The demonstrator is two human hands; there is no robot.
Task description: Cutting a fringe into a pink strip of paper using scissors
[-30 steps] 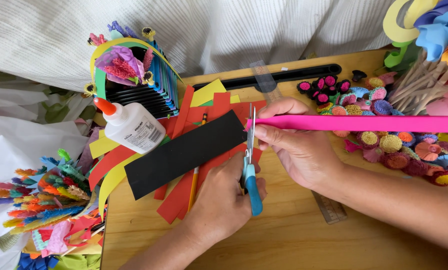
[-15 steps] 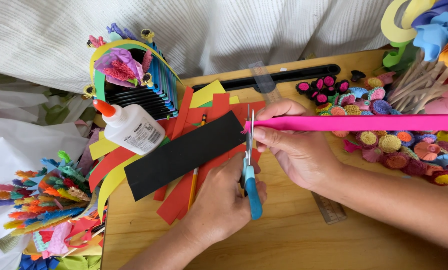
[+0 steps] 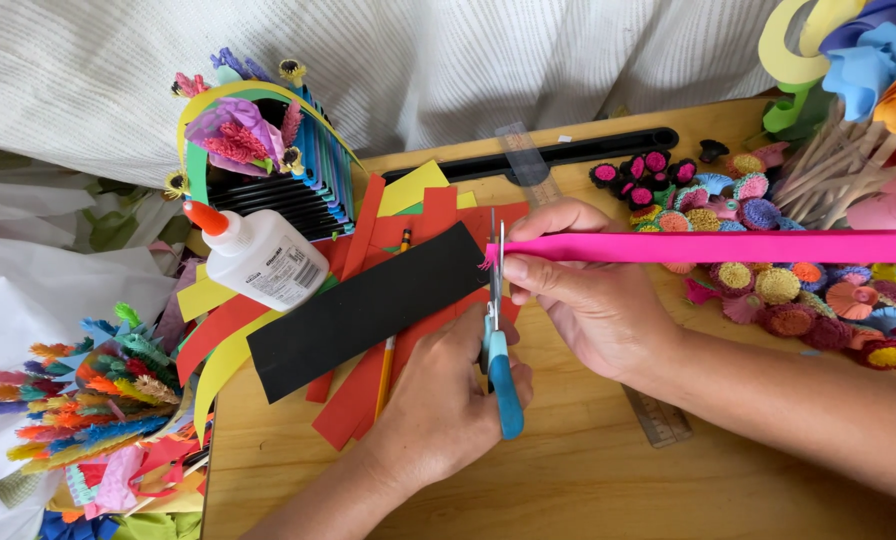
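— What has the person got in their hands?

— The left hand [image 3: 448, 400] is wrapped around the blue handles of a pair of scissors [image 3: 496, 330], fingers through the loops, blades pointing up and away from the body. The blades are only slightly apart, and they meet the near end of a long pink paper strip [image 3: 708, 246].

— And the other hand?

— The right hand [image 3: 593, 300] pinches that strip close to the blades, thumb on top and fingers curled below. The strip runs out level to the right, above a heap of small rolled paper flowers [image 3: 778, 285]. Its cut end looks a little frayed.

— What is on the desk [image 3: 588, 480] under all that?

— A black paper strip [image 3: 368, 308] lies slantwise on a fan of red and yellow paper strips [image 3: 368, 395], just left of the scissors. A white glue bottle [image 3: 260, 255] with an orange cap lies on its side further left. A clear ruler [image 3: 658, 420] shows from under the right wrist, and a long black tool [image 3: 568, 155] lies along the far edge.

— Anything else nearby?

— A bundle of wooden sticks [image 3: 838, 170] at the right, and fringed coloured paper pieces [image 3: 88, 400] off the left edge.
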